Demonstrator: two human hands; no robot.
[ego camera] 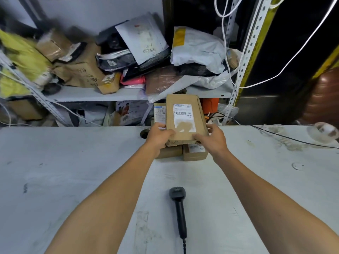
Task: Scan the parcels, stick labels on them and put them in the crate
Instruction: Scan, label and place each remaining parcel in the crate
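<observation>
A flat brown cardboard parcel with a white barcode label lies on top of a small stack at the far edge of the white table. My left hand grips its near left corner and my right hand grips its near right corner. Under it sit two smaller brown boxes, one plain and one with a barcode label. Another labelled box shows behind on the left. A black handheld scanner lies on the table between my forearms, its cable running toward me.
A metal shelf behind the table is piled with mailer bags and cardboard boxes. A roll of clear tape and a black cable lie at the table's far right. White cords hang from the perforated upright.
</observation>
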